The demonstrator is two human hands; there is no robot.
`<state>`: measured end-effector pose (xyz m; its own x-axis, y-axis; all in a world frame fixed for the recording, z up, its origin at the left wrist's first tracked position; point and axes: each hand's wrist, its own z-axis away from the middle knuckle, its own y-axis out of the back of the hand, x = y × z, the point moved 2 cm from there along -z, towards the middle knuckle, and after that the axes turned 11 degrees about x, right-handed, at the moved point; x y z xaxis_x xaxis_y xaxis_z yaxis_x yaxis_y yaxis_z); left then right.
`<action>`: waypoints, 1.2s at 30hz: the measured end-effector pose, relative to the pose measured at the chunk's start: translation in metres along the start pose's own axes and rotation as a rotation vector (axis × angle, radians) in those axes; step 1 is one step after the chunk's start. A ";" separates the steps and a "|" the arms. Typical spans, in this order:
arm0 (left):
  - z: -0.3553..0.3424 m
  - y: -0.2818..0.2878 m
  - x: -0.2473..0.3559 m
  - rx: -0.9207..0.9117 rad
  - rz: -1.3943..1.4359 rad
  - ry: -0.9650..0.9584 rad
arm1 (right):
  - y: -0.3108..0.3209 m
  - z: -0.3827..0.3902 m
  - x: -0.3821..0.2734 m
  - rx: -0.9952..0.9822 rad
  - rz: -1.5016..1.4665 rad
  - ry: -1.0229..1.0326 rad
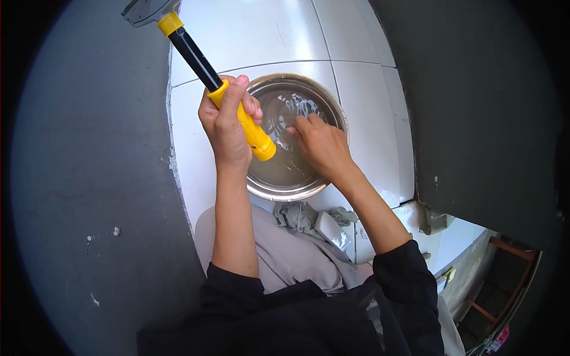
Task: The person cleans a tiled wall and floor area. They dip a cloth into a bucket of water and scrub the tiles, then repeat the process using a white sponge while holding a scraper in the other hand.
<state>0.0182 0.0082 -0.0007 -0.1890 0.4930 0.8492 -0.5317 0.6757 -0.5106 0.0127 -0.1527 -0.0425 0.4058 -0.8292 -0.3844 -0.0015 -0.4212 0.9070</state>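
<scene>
Scraper (191, 54) in the left hand (228, 121); right hand (323, 145) at a metal basin (291, 194).
The left fingers are clamped around the yellow handle (252, 130); the black shaft (196, 62) and metal head (146, 10) slant up-left beyond them, the butt end over cloudy water (285, 169). The right fingers curl down at the water; I cannot tell if they grip anything. A mark near the yellow collar (170, 24) is too small to read.

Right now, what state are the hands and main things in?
Scraper: held at a slant
Left hand: closed around the scraper
Right hand: over the bowl, fingers curled; touching water unclear
Bowl: holding water
Water: cloudy, rippled
Cloth: crumpled beside the bowl
</scene>
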 end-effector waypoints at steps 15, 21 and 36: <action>-0.004 0.000 0.000 0.010 -0.068 -0.036 | 0.000 0.002 -0.009 0.186 -0.159 -0.001; -0.003 -0.001 -0.003 0.006 -0.097 -0.046 | 0.012 0.012 -0.018 0.150 -0.256 0.034; -0.001 0.000 0.000 0.012 -0.094 -0.055 | 0.008 0.006 0.013 -0.175 -1.294 -0.651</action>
<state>0.0197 0.0086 -0.0009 -0.1831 0.3965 0.8996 -0.5593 0.7105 -0.4270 0.0128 -0.1689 -0.0413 -0.4397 0.0506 -0.8967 0.1642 -0.9771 -0.1356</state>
